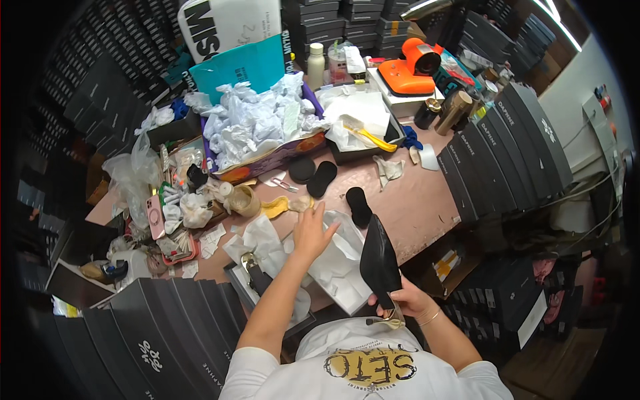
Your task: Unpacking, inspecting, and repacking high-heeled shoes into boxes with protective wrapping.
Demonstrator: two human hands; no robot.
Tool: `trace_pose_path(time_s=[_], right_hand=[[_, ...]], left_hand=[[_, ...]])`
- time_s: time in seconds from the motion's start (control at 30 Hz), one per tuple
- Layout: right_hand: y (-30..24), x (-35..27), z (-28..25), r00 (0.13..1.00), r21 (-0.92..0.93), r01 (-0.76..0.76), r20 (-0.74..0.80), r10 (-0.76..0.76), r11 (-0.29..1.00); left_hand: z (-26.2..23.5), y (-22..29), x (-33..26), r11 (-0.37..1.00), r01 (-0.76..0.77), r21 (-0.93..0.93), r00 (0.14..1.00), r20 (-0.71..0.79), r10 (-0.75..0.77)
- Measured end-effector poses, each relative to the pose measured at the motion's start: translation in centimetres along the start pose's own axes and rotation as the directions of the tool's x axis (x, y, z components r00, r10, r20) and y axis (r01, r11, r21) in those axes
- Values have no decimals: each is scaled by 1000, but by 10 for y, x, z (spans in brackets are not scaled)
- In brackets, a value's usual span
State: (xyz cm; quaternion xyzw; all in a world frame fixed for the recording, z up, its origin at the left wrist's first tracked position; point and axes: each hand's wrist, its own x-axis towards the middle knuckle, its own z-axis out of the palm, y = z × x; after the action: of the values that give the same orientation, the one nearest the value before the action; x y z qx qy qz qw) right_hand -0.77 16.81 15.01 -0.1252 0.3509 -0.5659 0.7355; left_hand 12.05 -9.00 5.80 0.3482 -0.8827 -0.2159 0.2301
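Spanning the middle of the view, a brown worktable (413, 200) crowded with clutter, walled by rows of black shoeboxes (507, 147) on the right and more black boxes (160, 327) at lower left. Heaped at the far side, a big box of crumpled white tissue paper (250, 123), with an orange device (413, 67) just behind and to its right. Spread at the near edge, white wrapping paper (340, 263) inside an open box. Stretched flat over that paper, the left hand (312, 233), fingers released and splayed, palm down, touching the sheet. Clenched around the heel end of a black pointed shoe (379, 257), the right hand (407, 300), toe tip aimed up and away, just right of the paper. Lying near on the table, dark oval insole pads (323, 179).
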Motion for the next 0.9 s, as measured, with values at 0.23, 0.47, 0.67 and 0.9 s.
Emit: trace_pose_path(time_s=[0.23, 0.47, 0.67, 0.9], right_hand=[[-36, -16, 27, 997, 68, 31, 74, -35, 997], [-25, 64, 41, 974, 438, 192, -198, -114, 878], [2, 45, 35, 982, 674, -145, 188, 21, 725], [7, 43, 31, 944, 743, -236, 328, -34, 627]], left_hand=[[-31, 19, 43, 941, -60, -333, 997, -58, 43], [-140, 99, -4, 797, -305, -521, 949, -101, 298], [-123, 65, -8, 840, -33, -542, 984, -162, -66], [-92, 79, -38, 822, -74, -564, 997, -53, 54]])
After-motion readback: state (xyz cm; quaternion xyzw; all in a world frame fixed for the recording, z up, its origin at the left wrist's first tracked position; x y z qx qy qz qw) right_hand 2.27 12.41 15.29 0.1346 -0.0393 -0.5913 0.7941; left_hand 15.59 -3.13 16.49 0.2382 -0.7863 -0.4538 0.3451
